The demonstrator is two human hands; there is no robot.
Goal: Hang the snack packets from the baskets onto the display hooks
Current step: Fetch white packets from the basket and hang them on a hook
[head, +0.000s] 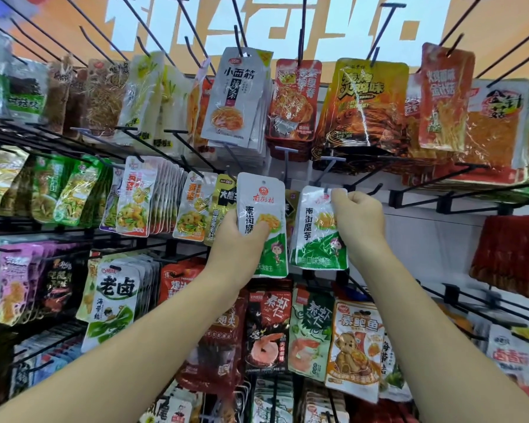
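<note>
Two packets [261, 199] [313, 236] at crowded hook wall [434, 233]: left fingers [258, 229] grip one, right fingers [342, 200] pinch another.

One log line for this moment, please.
left hand: holds white-green packet, unhung | right hand: pinches top of matching packet at hook | seated: cannot tell

Here we go, two bare hands: the left hand [235, 239] and the right hand [359, 221], knuckles rounded, wrists slim. The left forearm [135, 346] and the right forearm [425, 331] are bare too, smooth and uncovered right down to the picture's bottom edge.
</note>
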